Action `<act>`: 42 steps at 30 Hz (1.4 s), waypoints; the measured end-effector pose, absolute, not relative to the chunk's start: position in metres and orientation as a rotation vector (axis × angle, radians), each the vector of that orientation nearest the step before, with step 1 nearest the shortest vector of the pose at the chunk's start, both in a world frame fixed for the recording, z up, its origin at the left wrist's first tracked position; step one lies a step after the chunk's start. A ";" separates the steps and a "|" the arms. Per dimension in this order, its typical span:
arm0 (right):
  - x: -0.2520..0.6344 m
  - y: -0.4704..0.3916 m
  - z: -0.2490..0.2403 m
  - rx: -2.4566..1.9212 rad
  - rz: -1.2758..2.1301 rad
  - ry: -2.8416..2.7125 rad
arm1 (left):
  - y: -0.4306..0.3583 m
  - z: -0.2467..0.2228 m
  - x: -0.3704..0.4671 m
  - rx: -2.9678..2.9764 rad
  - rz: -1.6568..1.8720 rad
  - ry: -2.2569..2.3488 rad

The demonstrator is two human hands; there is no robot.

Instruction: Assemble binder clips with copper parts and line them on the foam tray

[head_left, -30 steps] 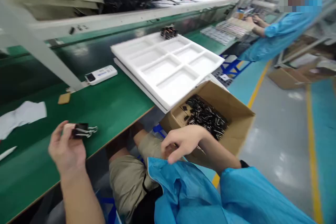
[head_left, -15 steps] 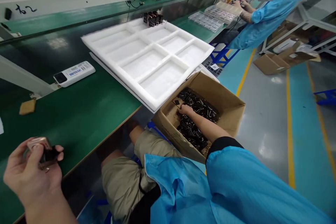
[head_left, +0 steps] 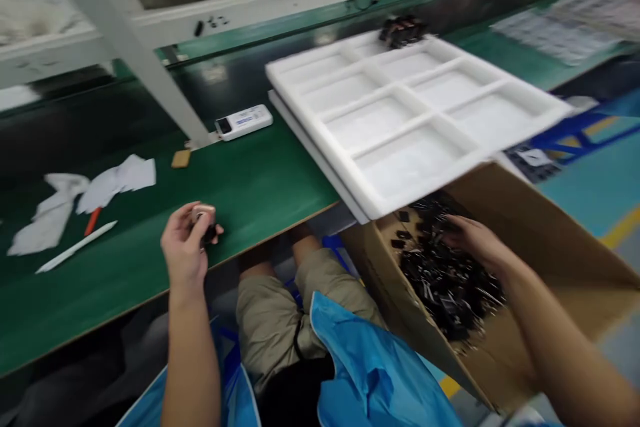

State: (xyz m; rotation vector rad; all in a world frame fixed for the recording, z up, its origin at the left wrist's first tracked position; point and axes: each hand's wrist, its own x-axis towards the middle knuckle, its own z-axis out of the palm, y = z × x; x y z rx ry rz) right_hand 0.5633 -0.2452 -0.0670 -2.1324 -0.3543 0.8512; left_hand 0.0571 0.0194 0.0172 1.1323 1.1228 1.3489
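At ten o'clock from my lap (head_left: 273, 327), my left hand (head_left: 186, 245) pinches a small pinkish block (head_left: 204, 211), its underside dark, over the green table (head_left: 260, 197). At two o'clock, my right hand (head_left: 473, 240) is down in a cardboard box (head_left: 505, 203) among black clips (head_left: 445, 293); I cannot tell whether its hidden fingertips grip anything. The white foam tray (head_left: 415, 153) sits at one o'clock, overhanging the table's edge.
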 end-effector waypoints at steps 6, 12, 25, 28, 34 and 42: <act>0.520 -0.277 -0.001 -2.110 1.021 -0.867 | 0.016 0.007 0.051 1.175 1.285 1.098; 0.361 -0.181 0.048 -1.540 1.256 -1.221 | 0.015 0.007 0.046 1.178 1.169 1.091; 0.234 0.035 0.000 -1.274 0.985 -1.479 | 0.016 -0.002 0.042 1.304 1.055 0.908; 0.232 0.029 0.004 -1.172 0.950 -1.657 | 0.016 -0.005 0.042 1.314 1.054 0.896; 0.236 0.023 0.001 -1.151 1.170 -1.538 | 0.012 0.001 0.041 1.157 1.112 0.901; 0.235 0.030 0.000 -1.198 1.307 -1.444 | 0.014 0.002 0.040 1.124 1.148 0.884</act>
